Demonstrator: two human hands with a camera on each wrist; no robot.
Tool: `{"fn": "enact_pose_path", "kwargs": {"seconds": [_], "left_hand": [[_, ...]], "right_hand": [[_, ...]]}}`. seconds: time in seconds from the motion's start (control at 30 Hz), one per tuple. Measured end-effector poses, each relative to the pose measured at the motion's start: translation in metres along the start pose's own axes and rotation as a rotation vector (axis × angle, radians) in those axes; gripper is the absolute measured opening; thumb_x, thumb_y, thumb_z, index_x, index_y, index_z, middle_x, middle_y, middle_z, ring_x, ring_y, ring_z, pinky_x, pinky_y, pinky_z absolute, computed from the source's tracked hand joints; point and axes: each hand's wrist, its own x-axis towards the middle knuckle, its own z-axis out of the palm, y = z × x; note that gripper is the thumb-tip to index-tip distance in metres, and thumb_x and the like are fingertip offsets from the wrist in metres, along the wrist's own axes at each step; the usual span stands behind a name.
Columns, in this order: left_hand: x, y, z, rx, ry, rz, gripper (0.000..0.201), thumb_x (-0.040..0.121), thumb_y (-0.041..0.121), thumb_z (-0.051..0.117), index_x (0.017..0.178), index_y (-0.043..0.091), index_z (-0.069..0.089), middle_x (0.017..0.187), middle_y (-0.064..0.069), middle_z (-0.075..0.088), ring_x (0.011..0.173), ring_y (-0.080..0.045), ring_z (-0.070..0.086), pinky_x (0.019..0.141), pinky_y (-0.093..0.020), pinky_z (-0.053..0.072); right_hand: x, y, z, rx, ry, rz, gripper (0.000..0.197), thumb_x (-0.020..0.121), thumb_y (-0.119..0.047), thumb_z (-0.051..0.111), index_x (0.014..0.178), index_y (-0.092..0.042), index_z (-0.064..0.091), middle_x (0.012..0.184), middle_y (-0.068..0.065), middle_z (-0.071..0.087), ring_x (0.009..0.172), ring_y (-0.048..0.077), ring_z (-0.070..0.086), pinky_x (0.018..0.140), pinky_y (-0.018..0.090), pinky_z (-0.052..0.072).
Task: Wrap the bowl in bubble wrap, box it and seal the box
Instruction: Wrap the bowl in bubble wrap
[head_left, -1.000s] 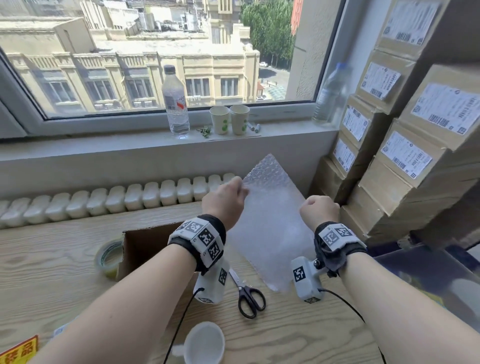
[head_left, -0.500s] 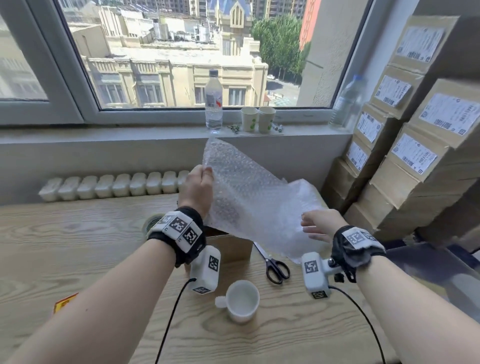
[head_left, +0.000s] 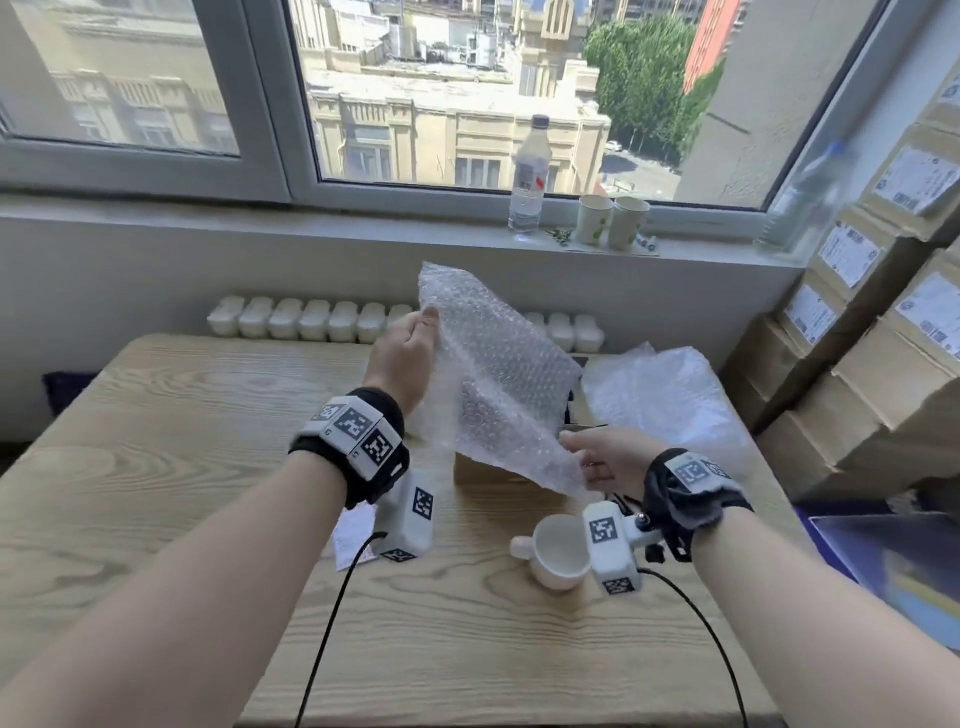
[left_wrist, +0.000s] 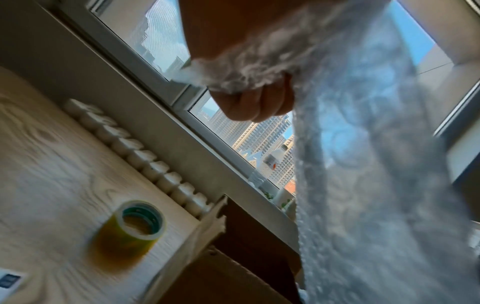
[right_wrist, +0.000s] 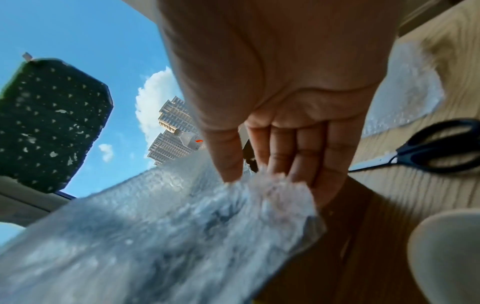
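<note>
Here the left hand (head_left: 402, 358) has a clenched grip on the upper edge of a bubble wrap sheet (head_left: 498, 379), holding it high above the cup-like white bowl (head_left: 556, 551). The right hand (head_left: 605, 457) takes the sheet's lower corner in its grip, thumb against fingers (right_wrist: 298, 152), just beyond the bowl. Holding two opposite points this way likely spreads the sheet taut and clear of the counter (head_left: 208, 441), so it can be laid flat or brought over the bowl; wrapping has not begun.

The bowl lies tipped on its side on the counter, mouth toward the camera, a small handle on its left, plain glossy white and unwrapped. The open cardboard box (left_wrist: 233, 257) stands just beyond the bowl, mostly hidden behind the sheet. A roll of tape (left_wrist: 130, 228) stands left of the box, away from the bowl, ready for sealing. Scissors (right_wrist: 426, 148) lie right of the box, and a second piece of bubble wrap (head_left: 660, 395) lies beyond and right of the bowl.
</note>
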Motion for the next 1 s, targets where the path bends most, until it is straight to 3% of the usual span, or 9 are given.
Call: {"fn": "enact_pose_path", "kwargs": {"seconds": [0.13, 0.2, 0.4, 0.47, 0.57, 0.63, 0.7, 0.87, 1.0], "left_hand": [[-0.007, -0.024, -0.032, 0.083, 0.024, -0.099, 0.045, 0.099, 0.036, 0.038, 0.057, 0.021, 0.036, 0.054, 0.003, 0.034, 0.05, -0.016, 0.029, 0.05, -0.031, 0.021], [-0.013, -0.036, -0.044, 0.14, -0.006, -0.163, 0.046, 0.098, 0.034, 0.041, 0.055, 0.02, 0.036, 0.054, 0.002, 0.034, 0.05, -0.017, 0.03, 0.052, -0.031, 0.023], [-0.032, -0.07, -0.065, 0.429, -0.003, -0.348, 0.037, 0.096, 0.027, 0.042, 0.061, 0.016, 0.045, 0.062, -0.004, 0.047, 0.063, -0.022, 0.043, 0.06, -0.03, 0.034], [-0.037, -0.085, -0.074, 0.513, -0.06, -0.486, 0.027, 0.094, 0.024, 0.044, 0.07, 0.013, 0.051, 0.071, -0.009, 0.053, 0.067, -0.024, 0.049, 0.067, -0.029, 0.039], [-0.049, -0.1, -0.083, 0.624, -0.165, -0.651, 0.01, 0.091, 0.022, 0.051, 0.09, 0.012, 0.05, 0.09, -0.011, 0.057, 0.075, -0.024, 0.056, 0.071, -0.03, 0.044], [-0.055, -0.108, -0.084, 0.769, -0.108, -0.651, 0.037, 0.086, 0.024, 0.058, 0.119, 0.012, 0.045, 0.12, -0.015, 0.049, 0.108, -0.03, 0.052, 0.091, -0.037, 0.043], [-0.056, -0.109, -0.08, 0.818, -0.041, -0.587, 0.054, 0.084, 0.025, 0.06, 0.132, 0.014, 0.04, 0.135, -0.016, 0.04, 0.124, -0.033, 0.042, 0.103, -0.04, 0.037], [-0.061, -0.102, -0.045, 0.76, -0.336, -0.49, 0.03, 0.086, 0.04, 0.061, 0.103, 0.015, 0.061, 0.104, -0.005, 0.066, 0.099, -0.024, 0.061, 0.088, -0.033, 0.048], [-0.072, -0.099, -0.008, 0.675, -0.493, -0.488, 0.043, 0.084, 0.054, 0.059, 0.091, 0.012, 0.061, 0.085, -0.006, 0.069, 0.086, -0.023, 0.067, 0.078, -0.037, 0.054]], "right_hand": [[0.005, -0.002, 0.013, 0.139, 0.039, -0.02, 0.013, 0.097, -0.008, 0.052, 0.087, -0.011, 0.059, 0.073, 0.006, 0.057, 0.061, 0.014, 0.052, 0.059, 0.021, 0.051], [0.004, -0.001, 0.021, 0.148, 0.045, 0.009, 0.011, 0.096, -0.009, 0.053, 0.087, -0.009, 0.058, 0.079, 0.009, 0.062, 0.066, 0.015, 0.057, 0.063, 0.023, 0.053], [0.014, 0.011, 0.052, -0.06, 0.046, 0.071, 0.008, 0.091, -0.013, 0.061, 0.093, -0.005, 0.063, 0.074, 0.007, 0.065, 0.057, 0.012, 0.055, 0.05, 0.018, 0.05], [0.019, 0.017, 0.058, -0.099, 0.022, 0.067, 0.009, 0.087, -0.006, 0.065, 0.095, -0.002, 0.068, 0.061, 0.004, 0.061, 0.046, 0.009, 0.043, 0.043, 0.016, 0.043], [0.023, 0.024, 0.062, -0.221, -0.042, 0.082, 0.005, 0.085, -0.007, 0.069, 0.089, -0.007, 0.072, 0.061, 0.002, 0.057, 0.051, 0.009, 0.043, 0.054, 0.019, 0.046], [0.025, 0.026, 0.066, -0.295, -0.075, 0.094, 0.008, 0.085, -0.011, 0.07, 0.092, -0.007, 0.072, 0.066, 0.003, 0.06, 0.057, 0.009, 0.05, 0.06, 0.02, 0.049], [0.03, 0.029, 0.072, -0.285, -0.08, 0.099, 0.009, 0.086, -0.013, 0.069, 0.092, -0.005, 0.07, 0.074, 0.005, 0.064, 0.062, 0.011, 0.057, 0.06, 0.021, 0.052], [0.039, 0.036, 0.091, -0.189, -0.123, 0.093, 0.012, 0.086, -0.017, 0.07, 0.088, -0.007, 0.063, 0.074, 0.006, 0.064, 0.061, 0.013, 0.06, 0.056, 0.022, 0.051], [0.037, 0.038, 0.101, -0.062, -0.176, 0.066, 0.012, 0.092, -0.011, 0.061, 0.099, -0.001, 0.063, 0.071, 0.007, 0.054, 0.059, 0.014, 0.053, 0.047, 0.017, 0.049]]}}
